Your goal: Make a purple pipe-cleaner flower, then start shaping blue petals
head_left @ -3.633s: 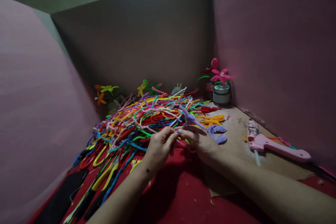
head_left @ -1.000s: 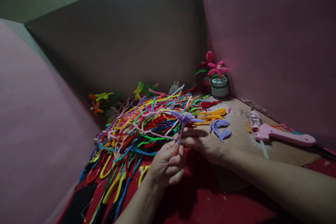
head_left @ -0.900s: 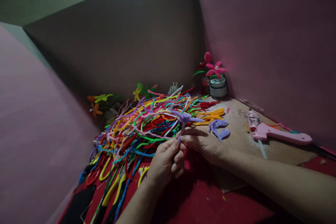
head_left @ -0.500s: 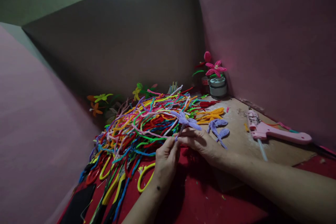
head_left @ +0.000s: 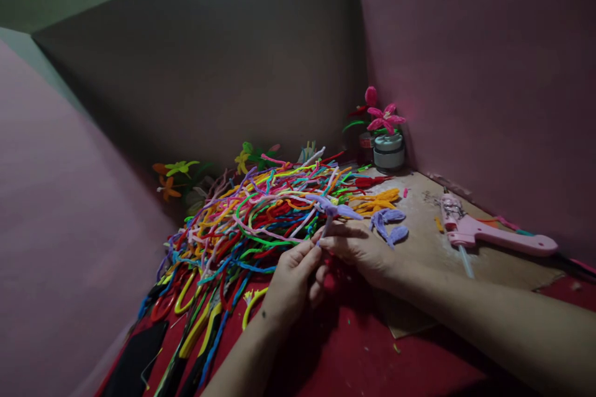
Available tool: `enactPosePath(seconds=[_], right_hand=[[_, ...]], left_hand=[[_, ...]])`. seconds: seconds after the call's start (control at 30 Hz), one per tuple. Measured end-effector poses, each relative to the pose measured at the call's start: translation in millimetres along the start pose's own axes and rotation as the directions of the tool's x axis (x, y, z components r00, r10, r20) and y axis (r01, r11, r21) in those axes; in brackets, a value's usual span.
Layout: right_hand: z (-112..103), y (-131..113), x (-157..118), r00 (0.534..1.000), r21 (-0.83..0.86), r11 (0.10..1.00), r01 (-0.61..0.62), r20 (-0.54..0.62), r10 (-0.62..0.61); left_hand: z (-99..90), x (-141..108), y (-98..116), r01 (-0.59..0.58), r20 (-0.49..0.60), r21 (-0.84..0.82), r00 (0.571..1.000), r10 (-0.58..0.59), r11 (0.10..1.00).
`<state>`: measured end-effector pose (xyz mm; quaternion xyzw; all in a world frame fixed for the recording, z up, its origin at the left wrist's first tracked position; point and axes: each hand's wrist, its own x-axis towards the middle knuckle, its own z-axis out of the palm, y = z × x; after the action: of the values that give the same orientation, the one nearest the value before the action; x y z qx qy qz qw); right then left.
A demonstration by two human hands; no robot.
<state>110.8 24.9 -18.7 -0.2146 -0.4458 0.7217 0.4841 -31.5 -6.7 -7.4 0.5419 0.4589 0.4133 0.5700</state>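
A purple pipe-cleaner flower [head_left: 333, 208] with spread petals is held upright between my two hands, in front of a heap of coloured pipe cleaners [head_left: 261, 217]. My left hand [head_left: 298, 273] pinches the lower end of its stem between thumb and finger. Just above and to the right, my right hand [head_left: 358, 251] grips the stem below the petals, with the fingers partly hiding it. More purple petals [head_left: 390, 226] lie on the cardboard [head_left: 428, 260] beyond my right hand, close to some orange petals [head_left: 378, 201].
A pink hot glue gun [head_left: 493, 236] lies on the cardboard at right. Pink pipe-cleaner flowers [head_left: 385, 118] stand by a grey-lidded jar [head_left: 389, 152] in the corner. Yellow-and-black pliers [head_left: 200, 335], red-handled scissors [head_left: 164, 307] and a black flat object [head_left: 135, 360] are at front left on red cloth.
The fingers of my left hand have shifted along the stem, with the lower fingers now curled into view. The flower has turned slightly and sits a little lower. The view has shifted slightly.
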Motion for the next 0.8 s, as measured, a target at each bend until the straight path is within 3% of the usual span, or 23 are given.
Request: enactPosePath(seconds=[0.03,0.07,0.13,0.2,0.23,0.27,0.33,0.4,0.47,0.53,0.63,0.7,0.8], right_hand=[[1,0,0,1.000,-0.001,1.000,0.015,-0.023,-0.015],[2,0,0,0.999,0.001,1.000,0.031,-0.041,-0.031],[4,1,0,0.997,-0.015,0.998,0.058,-0.058,-0.059],[5,3,0,0.994,-0.074,0.993,0.087,-0.062,-0.092],[6,4,0,0.992,-0.108,0.988,0.106,-0.058,-0.113],[6,4,0,0.990,-0.134,0.983,0.122,-0.052,-0.129],[6,4,0,0.989,-0.171,0.976,0.138,-0.026,-0.145],[7,1,-1,0.990,-0.209,0.968,0.139,0.020,-0.138],[7,-3,-2,0.992,-0.251,0.960,0.123,0.051,-0.113],[6,-6,-2,0.993,-0.270,0.956,0.111,0.067,-0.097],[5,-9,-3,0.988,-0.290,0.947,0.139,0.112,-0.110],[5,-8,-4,0.986,-0.301,0.943,0.145,0.128,-0.111],[8,-6,-5,0.995,-0.241,0.967,0.080,0.078,-0.063]], left_hand=[[0.1,0,-3,-0.121,-0.099,0.211,0.985,0.144,0.970],[-0.6,1,-6,-0.219,-0.147,0.417,0.942,0.303,0.882],[-3.7,2,-14,-0.315,-0.098,0.699,0.847,0.522,0.642],[-7.3,2,-18,-0.339,-0.015,0.802,0.811,0.585,0.491],[-8.3,2,-19,-0.342,-0.001,0.812,0.809,0.588,0.472],[-8.4,1,-18,-0.339,-0.009,0.801,0.817,0.577,0.494],[-6.0,0,-12,-0.301,-0.084,0.706,0.863,0.498,0.642],[-1.6,-2,-3,-0.190,-0.170,0.497,0.936,0.310,0.847],[1.4,-3,6,-0.049,-0.156,0.208,0.984,0.083,0.977],[0.9,-4,13,0.084,-0.046,-0.058,0.995,-0.087,0.995],[-5.3,-5,16,0.237,0.136,-0.286,0.969,-0.206,0.928],[-9.7,-4,15,0.276,0.204,-0.330,0.954,-0.218,0.903],[-10.9,-4,12,0.233,0.219,-0.332,0.962,-0.166,0.914]])
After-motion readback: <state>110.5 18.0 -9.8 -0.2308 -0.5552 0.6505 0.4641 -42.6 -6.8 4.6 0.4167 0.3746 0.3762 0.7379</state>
